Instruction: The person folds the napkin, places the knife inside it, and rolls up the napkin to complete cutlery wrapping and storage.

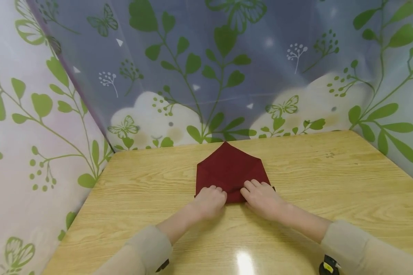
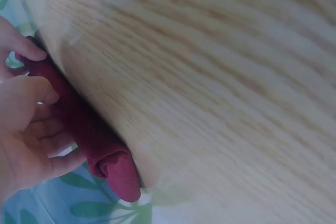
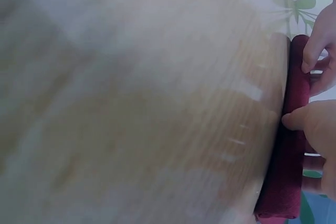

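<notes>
A dark red cloth (image 1: pixel 228 166) lies on the wooden table, its far side folded to a point. Along the near side the fabric is turned into a thick roll (image 2: pixel 79 114), with folded layers showing at one end in the left wrist view. My left hand (image 1: pixel 211 200) grips the left part of this roll, thumb on the near face and fingers over the far side. To the right, my right hand (image 1: pixel 263 198) holds the roll in the same way, its thumb (image 3: pixel 295 119) pressing on the near face. A short stretch of red cloth shows between the hands.
The pale wood-grain table (image 1: pixel 144 183) extends on both sides of the cloth. Behind it hangs a curtain (image 1: pixel 179 76) printed with leaves and butterflies, and another patterned sheet (image 1: pixel 24 126) borders the left. A small black device (image 1: pixel 328 266) sits by the right sleeve.
</notes>
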`<action>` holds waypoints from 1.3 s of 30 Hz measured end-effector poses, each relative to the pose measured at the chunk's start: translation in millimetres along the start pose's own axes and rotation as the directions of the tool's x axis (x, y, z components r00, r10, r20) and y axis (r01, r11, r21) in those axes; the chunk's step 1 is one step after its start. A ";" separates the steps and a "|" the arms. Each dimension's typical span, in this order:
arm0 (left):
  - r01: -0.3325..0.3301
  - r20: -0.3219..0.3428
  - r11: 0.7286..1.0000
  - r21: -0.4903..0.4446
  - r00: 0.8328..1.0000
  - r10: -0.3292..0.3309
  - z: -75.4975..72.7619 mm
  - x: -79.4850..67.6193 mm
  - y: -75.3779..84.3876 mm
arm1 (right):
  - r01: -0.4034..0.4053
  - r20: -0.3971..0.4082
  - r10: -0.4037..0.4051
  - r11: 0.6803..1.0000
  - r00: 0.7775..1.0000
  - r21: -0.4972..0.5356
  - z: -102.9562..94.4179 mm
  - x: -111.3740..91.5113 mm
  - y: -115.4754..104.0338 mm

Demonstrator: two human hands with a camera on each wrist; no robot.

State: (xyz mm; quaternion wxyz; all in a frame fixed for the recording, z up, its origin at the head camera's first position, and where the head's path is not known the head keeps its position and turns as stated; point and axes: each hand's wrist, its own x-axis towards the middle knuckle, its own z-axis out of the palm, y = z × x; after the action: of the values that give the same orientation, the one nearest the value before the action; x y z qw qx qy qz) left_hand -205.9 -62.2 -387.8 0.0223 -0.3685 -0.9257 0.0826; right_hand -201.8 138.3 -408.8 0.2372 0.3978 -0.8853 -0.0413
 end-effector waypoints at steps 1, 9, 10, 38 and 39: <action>0.002 0.002 1.000 -0.002 1.000 -0.002 -0.1 -0.1 0.3 | 0.001 -0.005 -0.001 1.000 1.000 -0.001 0.7 0.0 0.4; 0.031 0.038 0.999 -0.022 0.999 -0.030 0.2 -3.5 3.0 | 0.022 0.056 -0.025 0.998 0.998 0.056 0.6 0.9 -0.2; 0.037 0.047 0.999 -0.036 0.998 -0.035 0.3 -4.5 3.6 | 0.024 0.067 -0.028 0.998 0.997 0.063 -0.1 0.3 -0.8; -0.025 -0.180 0.942 0.335 0.980 0.090 6.8 -21.2 14.1 | -0.034 0.287 -0.087 0.920 0.954 0.391 -12.0 12.2 20.5; -0.019 -0.193 0.936 0.352 0.977 0.093 7.1 -21.1 14.4 | -0.031 0.284 -0.086 0.923 0.955 0.383 -11.8 12.0 20.4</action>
State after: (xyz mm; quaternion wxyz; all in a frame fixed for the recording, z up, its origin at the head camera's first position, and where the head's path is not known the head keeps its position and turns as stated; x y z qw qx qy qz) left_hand -181.5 -67.3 -396.8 0.1805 -0.3917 -0.8782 0.2070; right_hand -217.3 144.9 -388.4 0.0192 0.4383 -0.8959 0.0700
